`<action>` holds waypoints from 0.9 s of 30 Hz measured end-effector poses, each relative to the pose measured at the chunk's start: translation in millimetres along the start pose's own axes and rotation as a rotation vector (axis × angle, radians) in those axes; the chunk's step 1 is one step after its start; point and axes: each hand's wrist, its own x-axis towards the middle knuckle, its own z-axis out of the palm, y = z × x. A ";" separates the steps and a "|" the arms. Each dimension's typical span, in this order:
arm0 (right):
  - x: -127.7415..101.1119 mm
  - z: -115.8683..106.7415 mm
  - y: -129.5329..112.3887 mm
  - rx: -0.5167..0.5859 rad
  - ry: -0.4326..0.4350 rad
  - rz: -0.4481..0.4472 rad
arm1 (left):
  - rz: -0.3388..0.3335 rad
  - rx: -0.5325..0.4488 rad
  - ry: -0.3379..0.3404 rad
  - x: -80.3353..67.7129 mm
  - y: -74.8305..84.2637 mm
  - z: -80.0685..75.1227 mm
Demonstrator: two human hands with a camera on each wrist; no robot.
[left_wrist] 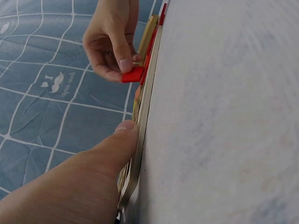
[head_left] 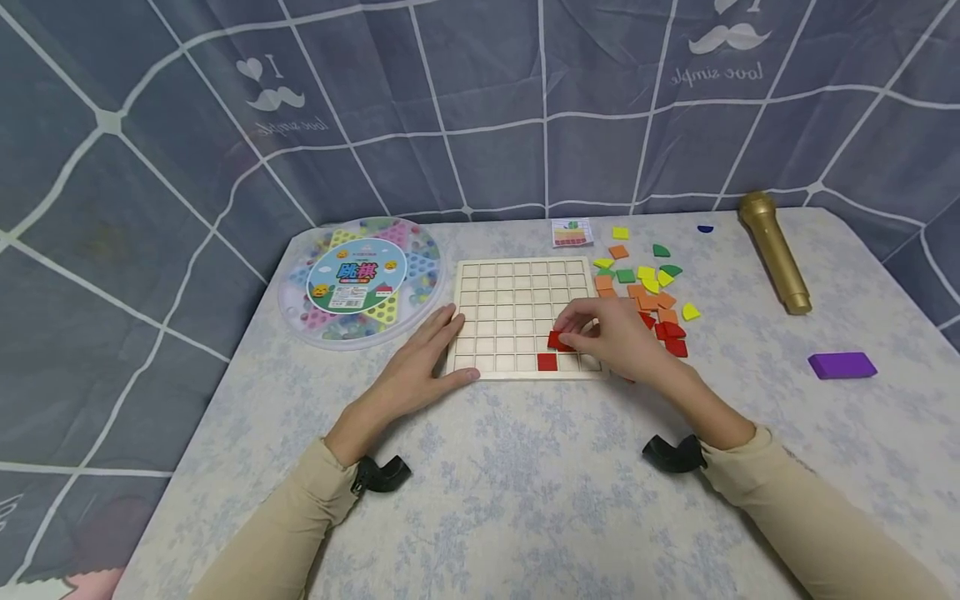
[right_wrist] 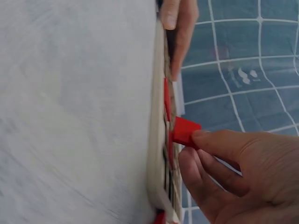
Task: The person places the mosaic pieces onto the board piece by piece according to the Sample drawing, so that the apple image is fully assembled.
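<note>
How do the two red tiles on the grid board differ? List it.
The seated red tile lies flat in a bottom-row cell, untouched; the held red tile is tilted, pinched by the right hand, and not yet seated. The left hand touches neither; it rests on the wooden board. Both tiles are red squares.

Two arms in long beige sleeves [head_left: 817, 517], plain fabric, cuffs ending at the wrists. A small black curved mount [head_left: 672, 453] sits at the right wrist, a matching one [head_left: 381, 472] at the left. Both hands bare, no rings or watch seen.
</note>
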 end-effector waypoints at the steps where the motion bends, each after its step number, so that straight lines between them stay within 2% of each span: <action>1: 1.3 2.0 -0.2 -0.001 0.001 0.005 | -0.001 -0.001 -0.001 -0.3 -0.2 -0.2; 10: 5.0 11.7 0.3 -0.018 0.022 -0.011 | 0.008 -0.004 0.005 0.2 -1.2 -0.3; 21: 2.6 12.5 2.2 -0.052 -0.020 -0.042 | 0.003 -0.004 0.001 2.0 -0.8 -0.2; 27: 3.7 3.3 4.8 -0.050 -0.021 -0.050 | 0.004 -0.005 0.004 0.3 -0.5 -0.2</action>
